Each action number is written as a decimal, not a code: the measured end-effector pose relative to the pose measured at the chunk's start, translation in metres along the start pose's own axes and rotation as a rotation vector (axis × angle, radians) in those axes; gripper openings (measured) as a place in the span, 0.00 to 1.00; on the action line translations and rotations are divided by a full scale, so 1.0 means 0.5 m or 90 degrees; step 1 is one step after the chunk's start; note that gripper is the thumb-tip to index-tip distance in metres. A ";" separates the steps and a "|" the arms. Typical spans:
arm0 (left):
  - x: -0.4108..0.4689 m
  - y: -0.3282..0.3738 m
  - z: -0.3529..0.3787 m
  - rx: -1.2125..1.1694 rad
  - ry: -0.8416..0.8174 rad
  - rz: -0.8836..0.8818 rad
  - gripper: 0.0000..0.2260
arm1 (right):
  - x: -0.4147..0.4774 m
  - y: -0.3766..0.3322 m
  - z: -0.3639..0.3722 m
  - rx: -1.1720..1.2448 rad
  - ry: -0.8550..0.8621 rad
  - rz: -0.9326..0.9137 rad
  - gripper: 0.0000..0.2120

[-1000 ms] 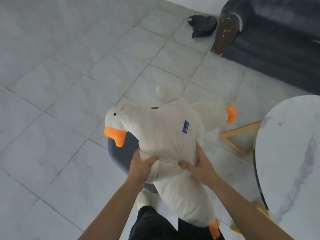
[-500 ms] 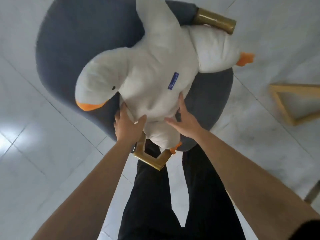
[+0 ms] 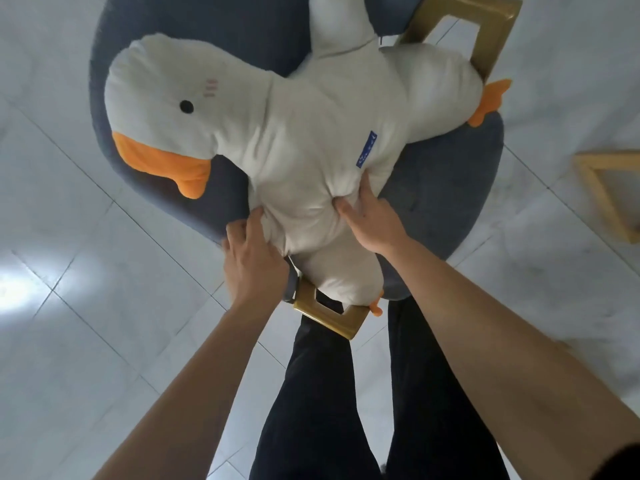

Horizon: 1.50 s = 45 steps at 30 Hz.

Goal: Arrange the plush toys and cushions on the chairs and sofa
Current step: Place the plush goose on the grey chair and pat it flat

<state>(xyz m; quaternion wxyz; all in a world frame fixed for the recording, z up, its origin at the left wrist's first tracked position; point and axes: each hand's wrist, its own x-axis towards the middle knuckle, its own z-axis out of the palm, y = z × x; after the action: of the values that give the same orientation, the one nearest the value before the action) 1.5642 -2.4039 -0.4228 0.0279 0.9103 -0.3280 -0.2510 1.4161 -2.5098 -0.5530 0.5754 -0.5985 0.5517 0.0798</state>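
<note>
Your white plush goose (image 3: 311, 133), with an orange beak, orange feet and a small blue label, lies on the round grey upholstered chair (image 3: 450, 202) with gold metal legs. Its head points left and its long axis runs left to upper right. Of your hands, the left hand (image 3: 254, 258) grips its lower side with curled fingers, and the right hand (image 3: 370, 220) pinches a fold of its body.

Floor (image 3: 104, 306): pale grey-white glossy tiles, large and square, with thin dark joints running diagonally across the view. Glare (image 3: 14, 289): a bright, soft-edged patch of reflected light on the tiles at the left edge of the view. Frame (image 3: 613, 159): an angular, yellow-tan open frame of flat bars standing on the floor at the right edge, partly cut off by it.
</note>
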 end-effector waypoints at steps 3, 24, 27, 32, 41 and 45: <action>0.014 0.013 0.002 -0.045 0.000 -0.051 0.30 | 0.034 -0.006 0.012 0.073 -0.009 0.005 0.43; 0.114 0.112 -0.039 0.381 0.242 0.550 0.23 | -0.064 0.073 -0.083 -0.118 -0.072 -0.060 0.32; 0.185 0.093 -0.060 0.403 0.212 0.463 0.24 | -0.090 0.069 -0.086 -0.104 0.088 -0.056 0.29; 0.153 0.067 -0.021 0.406 0.302 0.505 0.21 | -0.068 -0.114 -0.103 0.065 0.499 -0.338 0.34; 0.174 0.044 -0.003 0.386 0.341 0.498 0.27 | 0.088 -0.079 -0.106 -0.248 0.222 -0.282 0.39; 0.164 0.061 0.009 0.380 0.378 0.481 0.27 | 0.037 -0.017 -0.117 0.012 0.419 -0.139 0.43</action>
<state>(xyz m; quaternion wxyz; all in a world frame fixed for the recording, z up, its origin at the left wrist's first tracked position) 1.5982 -2.4774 -0.4560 -0.0521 0.7297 -0.6657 0.1470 1.3978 -2.5682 -0.5424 0.3772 -0.6420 0.6414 -0.1848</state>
